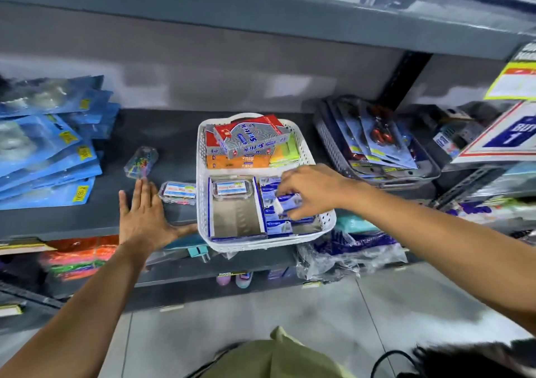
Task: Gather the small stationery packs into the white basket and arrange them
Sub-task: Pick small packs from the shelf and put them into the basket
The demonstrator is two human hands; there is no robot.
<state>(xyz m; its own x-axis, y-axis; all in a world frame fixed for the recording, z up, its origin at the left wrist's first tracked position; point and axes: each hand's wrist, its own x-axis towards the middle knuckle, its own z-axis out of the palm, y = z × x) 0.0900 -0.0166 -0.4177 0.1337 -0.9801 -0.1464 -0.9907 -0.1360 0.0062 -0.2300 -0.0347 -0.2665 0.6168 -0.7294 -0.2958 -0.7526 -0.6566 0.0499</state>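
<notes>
White basket (306,151), perforated plastic with a handle at its far rim, standing on the dark grey shelf (174,134) with its near edge overhanging. Far half: a silver-and-red box (251,137) tilted atop orange and green packs. Near half: an open blue-edged tray (236,218) holding a clear labelled pack (232,189) at its far end, and right of it a row of small blue-and-white packs (278,226). Right hand (313,189), over the basket's near right part, fingers pinched on one small blue-and-white pack (288,202). Left hand (145,215), fingers spread wide and holding nothing, over the shelf just left of the basket. A second clear labelled pack (177,192) lies on the shelf between left hand and basket; a clear pack of coloured clips (141,162) lies farther back.
</notes>
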